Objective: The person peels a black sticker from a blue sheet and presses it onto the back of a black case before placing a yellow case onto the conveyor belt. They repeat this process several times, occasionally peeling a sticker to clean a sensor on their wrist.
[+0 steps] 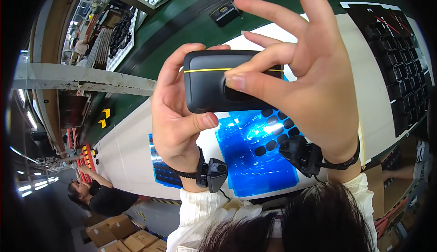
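Observation:
My left hand (175, 102) grips a black rounded plastic case (207, 88) with a thin yellow stripe, fingers behind it and thumb along its lower edge. On the case's front face is a dark rounded recess or pad. There the thumb and index finger of my right hand (314, 79) pinch together, its other fingers spread. Whatever lies between those two fingertips is too hidden to name. Below the case, a shiny blue film sheet (246, 161) bearing several black rounded pads (271, 145) lies on the white worktop (123, 156).
Beyond the worktop, a green conveyor belt (182, 29) carries a black device (224, 14). At right lies a black tray (400, 65) of dark parts. Another blue sheet (166, 174) is at left, near yellow pieces (104, 118). A co-worker (107, 197) works farther left; cardboard boxes (111, 231) stand below.

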